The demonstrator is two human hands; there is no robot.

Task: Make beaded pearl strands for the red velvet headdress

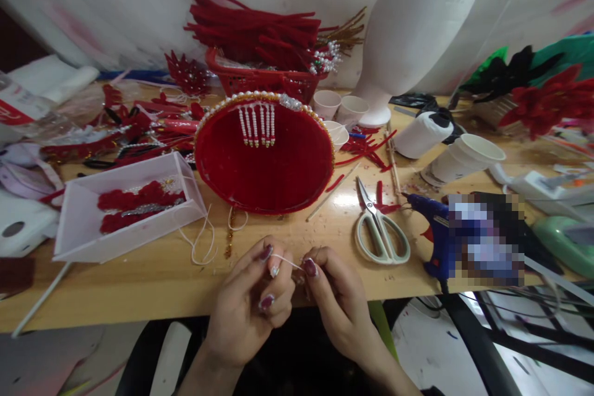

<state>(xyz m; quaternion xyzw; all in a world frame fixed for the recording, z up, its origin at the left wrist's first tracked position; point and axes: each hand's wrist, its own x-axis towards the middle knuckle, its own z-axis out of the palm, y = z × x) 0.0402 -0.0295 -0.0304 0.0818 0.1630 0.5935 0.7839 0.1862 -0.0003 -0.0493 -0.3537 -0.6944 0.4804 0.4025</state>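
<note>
At the table's front edge, my left hand point(253, 303) pinches a thin white thread point(288, 261) between thumb and forefinger, its other fingers curled. The thread runs across a short gap to my right hand point(336, 303), whose thumb and forefinger are also pressed together on it. Just beyond both hands stands a red velvet headpiece point(264, 173), tilted so its hollow side faces me. Pearls and gold trim line its upper rim. Short strings of white beads point(257, 125) hang inside it. A gold chain point(229, 240) dangles from its lower edge.
White-handled scissors point(381, 235) and a blue glue gun point(434, 229) lie to the right. A white box point(125, 244) with red trimmings sits left. Behind are a red basket point(269, 80), a foam head point(413, 31), paper cups point(464, 161) and a thread spool point(420, 136).
</note>
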